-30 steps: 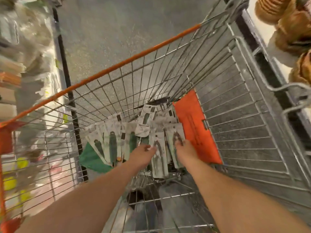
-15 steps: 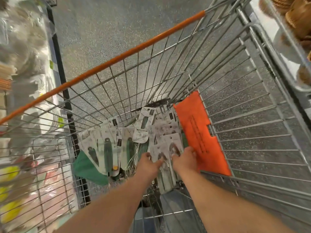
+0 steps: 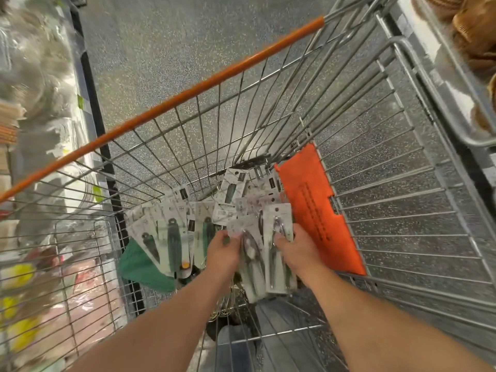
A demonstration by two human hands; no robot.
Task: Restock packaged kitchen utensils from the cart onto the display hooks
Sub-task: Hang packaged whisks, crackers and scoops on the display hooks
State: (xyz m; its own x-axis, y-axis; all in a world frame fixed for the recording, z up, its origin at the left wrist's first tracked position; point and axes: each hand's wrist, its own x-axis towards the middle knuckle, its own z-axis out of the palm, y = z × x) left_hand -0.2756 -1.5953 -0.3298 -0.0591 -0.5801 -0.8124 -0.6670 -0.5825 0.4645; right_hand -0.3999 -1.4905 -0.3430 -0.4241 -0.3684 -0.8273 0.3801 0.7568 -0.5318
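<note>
Fingers of the left hand (image 3: 224,255) curl round the left edge of a small bunch of carded utensil packs (image 3: 264,253), while fingers of the right hand (image 3: 294,249) grip the bunch's right edge; both hands hold it between them, low inside the wire cart (image 3: 389,200). Each held pack is a pale card bearing a metal utensil, though motion blur hides the detail. Further packaged utensils (image 3: 171,232), several with dark green handles, lie fanned across the cart's floor just left of the left hand and beyond the held bunch. A green cloth-like item (image 3: 142,267) shows under the fanned packs at the lower left. An orange plastic flap (image 3: 314,208) leans against the cart's right wall, just beside the right hand. An orange rail (image 3: 188,95) runs along the cart's far rim. Blurred store shelving (image 3: 35,116) stands to the left, and woven baskets (image 3: 475,30) sit on a shelf at the upper right.
</note>
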